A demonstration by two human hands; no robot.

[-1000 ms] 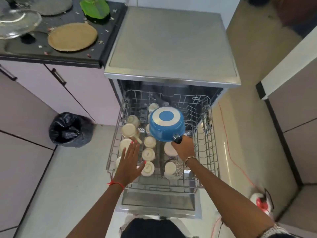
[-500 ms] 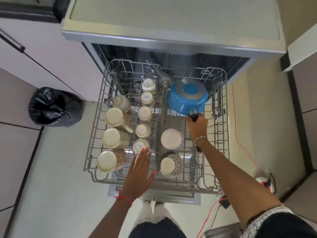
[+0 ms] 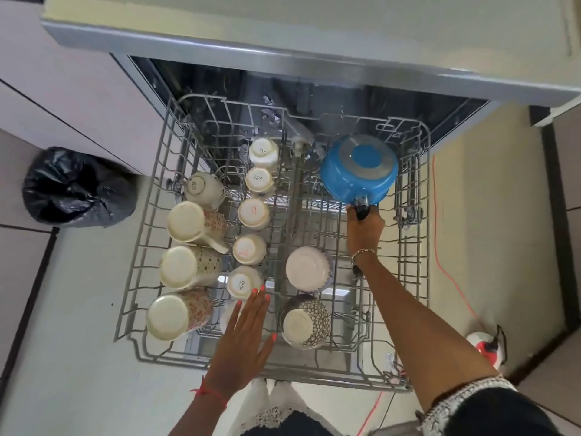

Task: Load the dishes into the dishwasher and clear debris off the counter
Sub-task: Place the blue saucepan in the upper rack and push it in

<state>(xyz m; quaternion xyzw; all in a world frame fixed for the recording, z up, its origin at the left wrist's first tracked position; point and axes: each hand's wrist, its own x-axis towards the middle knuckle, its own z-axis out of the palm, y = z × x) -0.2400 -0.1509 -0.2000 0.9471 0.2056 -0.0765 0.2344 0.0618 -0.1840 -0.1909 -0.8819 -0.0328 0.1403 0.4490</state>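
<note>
You are holding one blue saucepan (image 3: 360, 169) upside down at the back right corner of the pulled-out dishwasher rack (image 3: 138, 278), its base facing up and its rim tilting down toward the wires. Your right hand (image 3: 364, 226) is gripping its black handle (image 3: 361, 210), fingers curled round it. Your left hand (image 3: 243, 335) is hovering flat over the front middle of the rack, fingers straight and spread; the fingertips are reaching the nearest small cup, though whether they are touching it is not clear. Five small white cups (image 3: 254, 214) are sitting upside down in one line down the centre. Four larger mugs (image 3: 195, 226) are lying base-up along the left side, three of them patterned. Two patterned bowls (image 3: 308, 269) are resting inverted on the right half, in front of the saucepan. Outside the rack, one black bin bag (image 3: 78, 187) is sitting on the floor at the left, and one orange cable (image 3: 440, 247) is trailing along the floor at the right.
</note>
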